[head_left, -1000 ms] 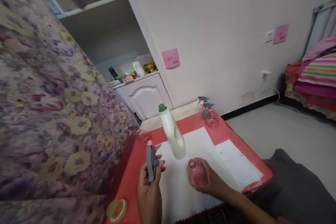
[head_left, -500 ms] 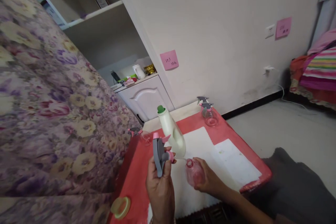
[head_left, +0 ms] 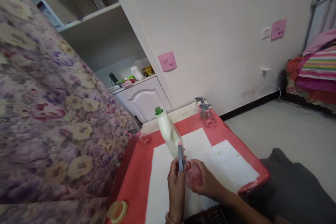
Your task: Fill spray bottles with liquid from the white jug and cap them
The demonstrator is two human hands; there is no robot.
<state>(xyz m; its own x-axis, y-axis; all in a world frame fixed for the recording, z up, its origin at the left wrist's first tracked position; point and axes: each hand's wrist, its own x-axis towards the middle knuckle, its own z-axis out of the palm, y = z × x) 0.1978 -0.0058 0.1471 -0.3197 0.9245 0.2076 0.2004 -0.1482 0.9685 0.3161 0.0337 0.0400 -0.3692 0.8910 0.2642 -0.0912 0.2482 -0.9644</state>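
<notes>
My left hand [head_left: 176, 176] is closed on a grey and pink spray head [head_left: 181, 157], held upright at the mouth of a clear pinkish bottle [head_left: 194, 177]. My right hand [head_left: 207, 179] grips that bottle round its far side, tilted with its neck toward the spray head. Whether the two parts touch cannot be made out, since my left fingers cover the joint. Just behind my hands a large pale green jug [head_left: 168, 129] with a green top stands on white paper [head_left: 160, 182].
The red-covered table [head_left: 136, 178] carries a spray bottle [head_left: 145, 140] at left and more spray bottles [head_left: 210, 119] at the far right corner. A pale green lid [head_left: 118, 211] lies near the left edge. A floral curtain [head_left: 65, 129] hangs at left.
My left hand has moved right with the spray head, bringing it from beside the jug to the bottle's neck. The right hand keeps hold of the bottle, almost in place.
</notes>
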